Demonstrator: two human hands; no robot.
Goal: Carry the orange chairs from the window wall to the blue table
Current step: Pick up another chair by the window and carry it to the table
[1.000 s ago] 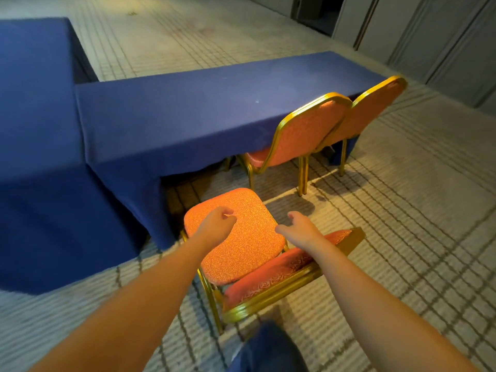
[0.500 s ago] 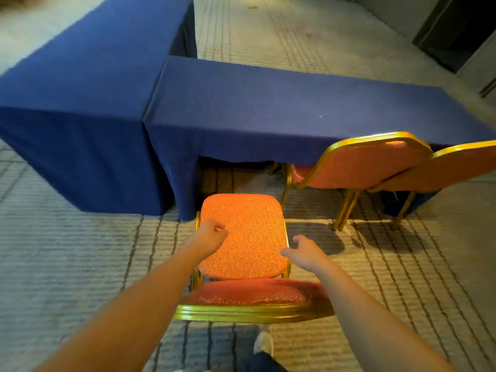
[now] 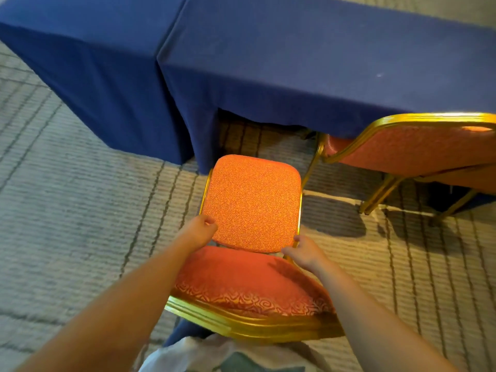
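Both hands grip the orange padded chair with the gilded metal frame (image 3: 252,205): left hand (image 3: 200,232) closed on the seat's left rear edge, right hand (image 3: 302,252) on the right. It looks rigid and fairly light; the frame rails suit gripping. It sits at the blue cloth-draped table (image 3: 308,57), near its left corner.

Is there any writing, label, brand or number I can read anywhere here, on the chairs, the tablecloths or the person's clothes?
None: no readable text shows anywhere.
orange chair: only a swirl pattern in the fabric, no label in view.
blue table: plain cloth; a pale speck, not lettering.
second chair: plain back, no tag seen.
clothing at the bottom edge: a dark shape, too cropped and blurred to tell if it is print.
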